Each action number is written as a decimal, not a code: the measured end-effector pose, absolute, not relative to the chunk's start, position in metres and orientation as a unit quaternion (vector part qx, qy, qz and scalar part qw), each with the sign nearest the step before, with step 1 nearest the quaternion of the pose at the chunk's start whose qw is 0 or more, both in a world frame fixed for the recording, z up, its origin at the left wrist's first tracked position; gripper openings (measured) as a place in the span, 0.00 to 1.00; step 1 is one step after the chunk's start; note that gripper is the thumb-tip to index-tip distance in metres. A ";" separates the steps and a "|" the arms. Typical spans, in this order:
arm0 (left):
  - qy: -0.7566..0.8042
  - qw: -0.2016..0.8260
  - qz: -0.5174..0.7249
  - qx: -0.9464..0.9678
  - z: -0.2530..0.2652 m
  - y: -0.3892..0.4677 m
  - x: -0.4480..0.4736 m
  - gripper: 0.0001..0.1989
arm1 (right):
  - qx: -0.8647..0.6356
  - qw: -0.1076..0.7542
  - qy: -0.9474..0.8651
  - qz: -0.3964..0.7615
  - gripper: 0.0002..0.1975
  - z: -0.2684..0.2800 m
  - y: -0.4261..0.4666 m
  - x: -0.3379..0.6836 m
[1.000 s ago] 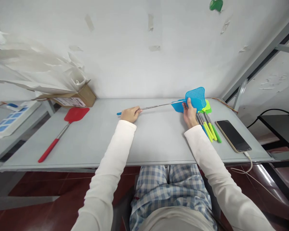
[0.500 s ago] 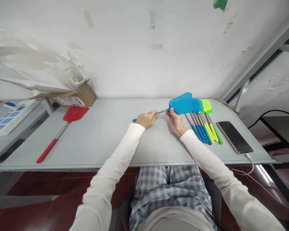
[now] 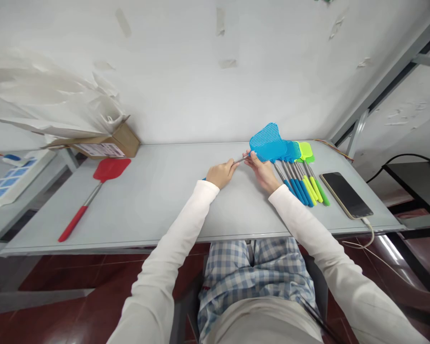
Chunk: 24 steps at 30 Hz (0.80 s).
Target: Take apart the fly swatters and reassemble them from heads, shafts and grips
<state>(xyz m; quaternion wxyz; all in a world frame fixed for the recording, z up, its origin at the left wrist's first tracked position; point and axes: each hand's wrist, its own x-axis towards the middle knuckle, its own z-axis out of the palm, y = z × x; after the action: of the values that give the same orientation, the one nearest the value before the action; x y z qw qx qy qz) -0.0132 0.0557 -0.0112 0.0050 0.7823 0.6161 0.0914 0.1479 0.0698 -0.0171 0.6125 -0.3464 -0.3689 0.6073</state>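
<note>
Your left hand (image 3: 220, 175) is closed around the handle of a blue fly swatter (image 3: 267, 138), and your right hand (image 3: 261, 169) pinches its neck. You hold it over the tabletop (image 3: 157, 191), beside a row of swatters (image 3: 310, 190); a red swatter (image 3: 112, 168) lies well apart.

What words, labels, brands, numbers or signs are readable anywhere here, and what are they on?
None can be read.
White label on the cardboard box: printed, but too blurred to read.
Small red mark on the checked trousers: too small to tell whether it is lettering.
Phone: dark screen, no text visible.
Blue swatter in the hands: no lettering visible.
</note>
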 end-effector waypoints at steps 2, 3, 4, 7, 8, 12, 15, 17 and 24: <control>0.619 0.007 0.091 0.780 -0.010 0.055 -0.012 0.26 | -0.345 0.617 -0.368 0.604 0.15 -0.017 0.072 0.149; 0.619 0.008 0.092 0.780 -0.010 0.055 -0.012 0.26 | -0.342 0.619 -0.367 0.604 0.14 -0.017 0.073 0.150; 0.619 0.010 0.092 0.780 -0.010 0.056 -0.012 0.26 | -0.339 0.621 -0.365 0.605 0.14 -0.017 0.074 0.151; 0.621 0.015 0.093 0.778 -0.008 0.057 -0.011 0.26 | -0.329 0.628 -0.356 0.608 0.12 -0.016 0.076 0.154; 0.622 0.015 0.093 0.777 -0.008 0.057 -0.011 0.26 | -0.331 0.629 -0.353 0.609 0.11 -0.016 0.077 0.154; 0.622 0.004 0.098 0.777 -0.008 0.061 -0.013 0.27 | -0.353 0.623 -0.350 0.604 0.11 -0.013 0.082 0.160; 0.624 0.000 0.101 0.775 -0.009 0.063 -0.018 0.27 | -0.362 0.626 -0.358 0.590 0.13 -0.013 0.088 0.167; 0.629 0.000 0.104 0.771 -0.010 0.064 -0.022 0.26 | -0.361 0.634 -0.361 0.581 0.13 -0.014 0.091 0.172; 0.625 -0.032 0.133 0.768 -0.014 0.068 -0.048 0.23 | -0.367 0.665 -0.336 0.557 0.10 -0.007 0.098 0.187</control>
<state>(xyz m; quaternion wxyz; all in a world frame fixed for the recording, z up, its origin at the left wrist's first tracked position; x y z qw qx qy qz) -0.0481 0.0683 -0.0136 -0.0316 0.7684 0.6253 0.1326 0.1869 0.0982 -0.0068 0.6655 -0.3671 -0.3356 0.5566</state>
